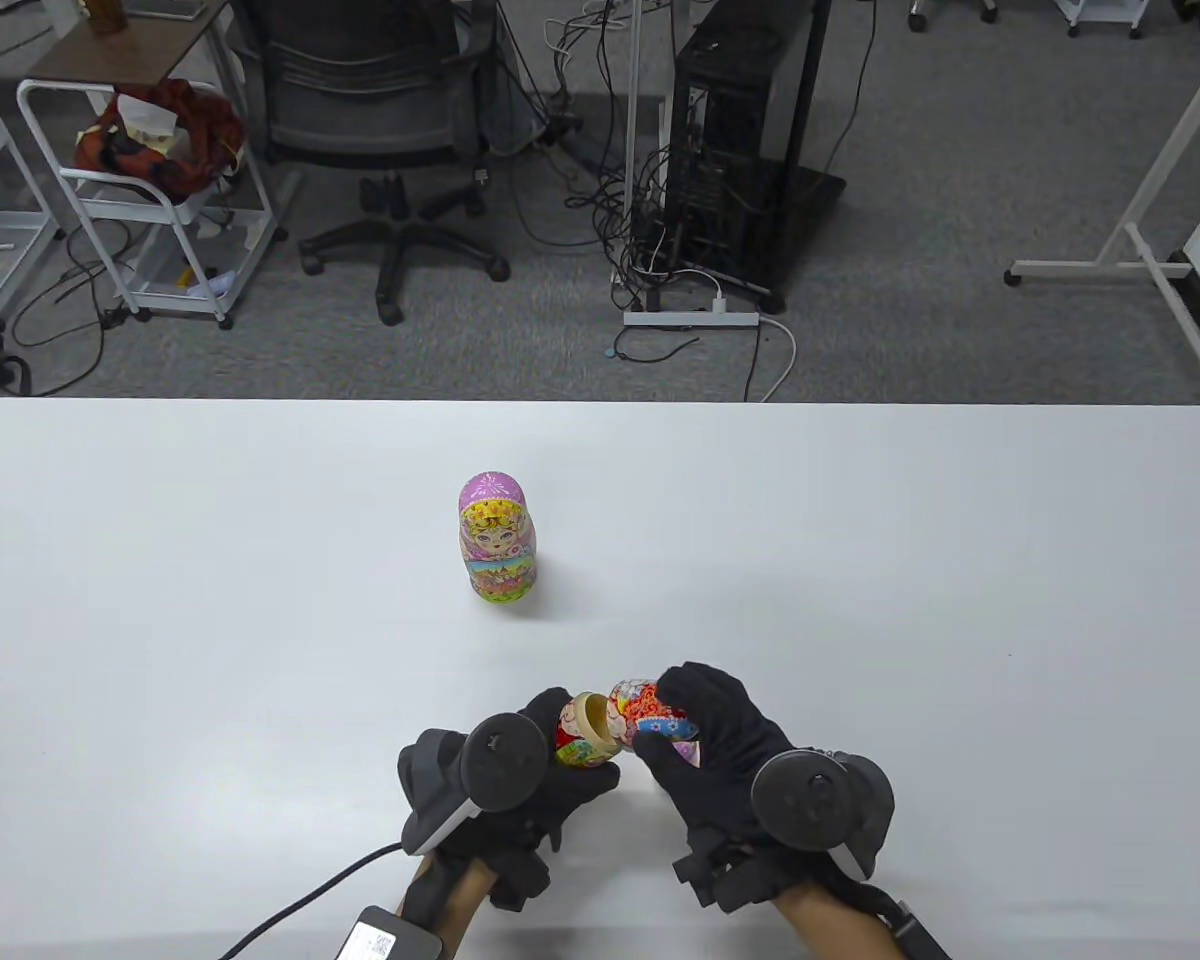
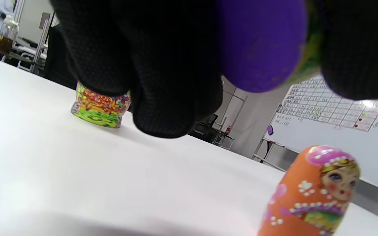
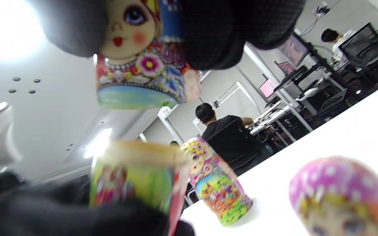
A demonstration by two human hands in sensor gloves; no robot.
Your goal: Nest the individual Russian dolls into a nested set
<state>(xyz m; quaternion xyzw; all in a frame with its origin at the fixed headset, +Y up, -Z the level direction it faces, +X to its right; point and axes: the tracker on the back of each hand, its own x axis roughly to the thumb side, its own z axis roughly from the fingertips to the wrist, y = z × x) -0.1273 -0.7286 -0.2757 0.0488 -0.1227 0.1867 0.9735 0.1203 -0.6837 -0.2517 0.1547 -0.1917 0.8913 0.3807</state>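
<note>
Doll base (image 1: 588, 738), mouth open, held in left grip (image 1: 520, 770) at the counter's (image 1: 210, 600) 6 o'clock; right grip (image 1: 730, 750) holds the doll top (image 1: 650, 712) just beside it. Step: closing this doll. Next: align rims, press together. Pink doll (image 1: 497, 538) stands toward 12, orange doll (image 2: 310, 193) near the hands.

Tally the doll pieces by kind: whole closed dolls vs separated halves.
Whole closed dolls: 2, the large pink-topped painted wooden doll standing mid-table and a small orange doll with pink head seen only in the wrist views.
Separated halves: 2, the open painted bottom half held by the left hand and the red floral top half held by the right hand.
Total: 4 pieces.
</note>
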